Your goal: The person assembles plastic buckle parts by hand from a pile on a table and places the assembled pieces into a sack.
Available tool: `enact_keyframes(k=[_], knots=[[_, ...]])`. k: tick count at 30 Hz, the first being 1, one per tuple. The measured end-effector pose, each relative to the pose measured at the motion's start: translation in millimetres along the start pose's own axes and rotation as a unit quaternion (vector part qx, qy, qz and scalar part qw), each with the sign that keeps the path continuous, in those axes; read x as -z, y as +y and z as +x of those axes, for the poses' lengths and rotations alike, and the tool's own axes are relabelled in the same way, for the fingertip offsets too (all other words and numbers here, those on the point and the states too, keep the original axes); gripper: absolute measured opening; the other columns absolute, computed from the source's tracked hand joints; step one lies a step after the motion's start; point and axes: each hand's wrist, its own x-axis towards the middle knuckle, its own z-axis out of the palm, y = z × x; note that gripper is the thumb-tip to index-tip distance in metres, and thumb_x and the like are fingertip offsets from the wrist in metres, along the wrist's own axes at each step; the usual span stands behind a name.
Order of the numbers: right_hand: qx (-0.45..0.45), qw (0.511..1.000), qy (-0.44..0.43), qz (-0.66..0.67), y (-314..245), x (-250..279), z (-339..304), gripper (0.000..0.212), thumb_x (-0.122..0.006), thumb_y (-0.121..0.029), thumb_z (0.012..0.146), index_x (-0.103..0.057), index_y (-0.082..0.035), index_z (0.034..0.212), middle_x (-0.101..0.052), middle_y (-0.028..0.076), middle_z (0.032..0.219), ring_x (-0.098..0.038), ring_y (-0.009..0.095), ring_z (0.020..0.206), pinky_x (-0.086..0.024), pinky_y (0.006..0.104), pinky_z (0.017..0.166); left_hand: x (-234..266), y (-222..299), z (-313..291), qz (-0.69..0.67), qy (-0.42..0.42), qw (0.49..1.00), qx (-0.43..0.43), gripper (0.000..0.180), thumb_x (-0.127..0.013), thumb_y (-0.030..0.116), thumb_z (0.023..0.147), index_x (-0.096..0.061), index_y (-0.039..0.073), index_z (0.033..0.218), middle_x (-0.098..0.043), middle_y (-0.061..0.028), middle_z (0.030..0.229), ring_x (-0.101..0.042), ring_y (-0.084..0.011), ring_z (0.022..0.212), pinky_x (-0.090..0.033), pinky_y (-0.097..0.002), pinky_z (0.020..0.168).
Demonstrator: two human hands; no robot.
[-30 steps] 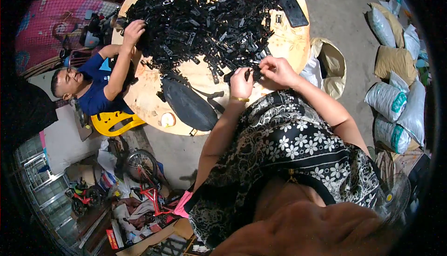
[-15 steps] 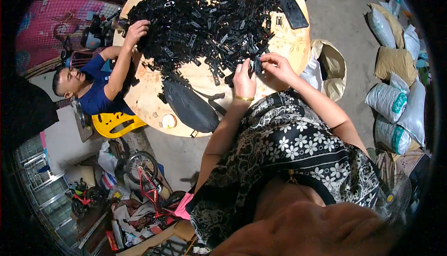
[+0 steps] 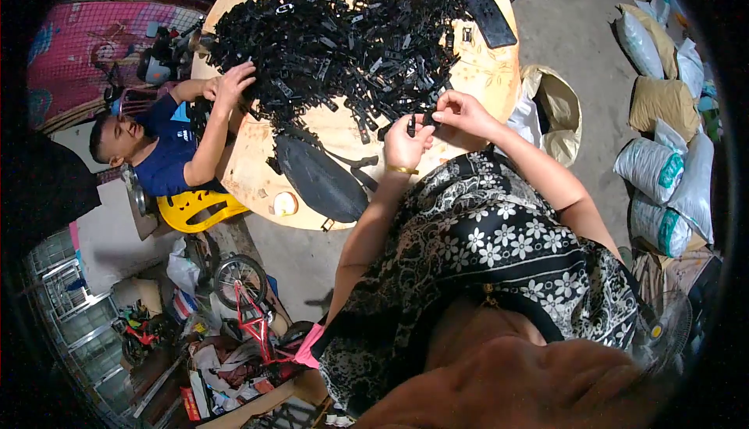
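Observation:
My left hand [image 3: 406,147], with a gold bangle at the wrist, is closed on a small black plastic piece [image 3: 411,125] standing up between thumb and fingers. Close beside it, my right hand [image 3: 466,115] is pinched around another small black piece [image 3: 429,118], mostly covered by the fingertips. Both hands are over the near edge of a round wooden table [image 3: 312,117]. Just beyond them spreads a large heap of black plastic pieces [image 3: 335,39], many of them narrow with slots.
A black pouch with a strap [image 3: 320,175] lies left of my hands. Two phones [image 3: 491,19] rest at the far right. Across the left side, a person's hand [image 3: 232,84] touches the heap. An open sack [image 3: 558,109] stands right of the table; filled sacks [image 3: 651,168] are stacked beyond.
My hands have moved slightly apart, and the left has turned with its piece upright. The other person's raised hand has come down and nearer, and their second hand now shows.

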Motion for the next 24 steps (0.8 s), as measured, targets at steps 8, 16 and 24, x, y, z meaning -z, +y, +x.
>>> enact_keyframes(k=[8, 16, 24], knots=[[0.05, 0.998, 0.028, 0.021, -7.3, -7.1, -5.4, 0.014, -0.064, -0.006, 0.069, -0.054, -0.004, 0.079, -0.052, -0.002, 0.072, -0.049, 0.005, 0.063, -0.042, 0.0181, 0.056, -3.4, 2.3, -3.7, -0.108, -0.027, 0.994, 0.003, 0.021, -0.058, -0.002, 0.074, -0.049, -0.002, 0.093, -0.053, -0.0061, 0.073, -0.057, -0.0142, 0.06, -0.05, -0.0235, 0.054], [0.227, 0.964, -0.025, -0.135, -21.4, -1.4, -2.3, 0.01, -0.061, -0.002, 0.066, -0.055, -0.002, 0.074, -0.054, 0.005, 0.079, -0.053, 0.013, 0.072, -0.044, 0.0238, 0.061, 6.7, 11.4, -8.4, -0.048, -0.04, 0.997, -0.038, 0.02, -0.054, 0.007, 0.079, -0.052, -0.001, 0.096, -0.054, -0.0051, 0.071, -0.052, -0.0083, 0.047, -0.041, -0.0182, 0.039], [0.132, 0.985, -0.062, -0.094, -34.2, -12.4, -5.9, 0.016, -0.059, -0.004, 0.067, -0.054, -0.002, 0.082, -0.049, 0.003, 0.071, -0.049, 0.01, 0.063, -0.041, 0.0209, 0.056, 14.4, 21.7, -4.0, 0.175, -0.007, 0.971, -0.164, 0.011, -0.054, 0.008, 0.079, -0.055, -0.002, 0.083, -0.054, -0.0053, 0.069, -0.051, -0.0076, 0.046, -0.04, -0.0189, 0.042]])
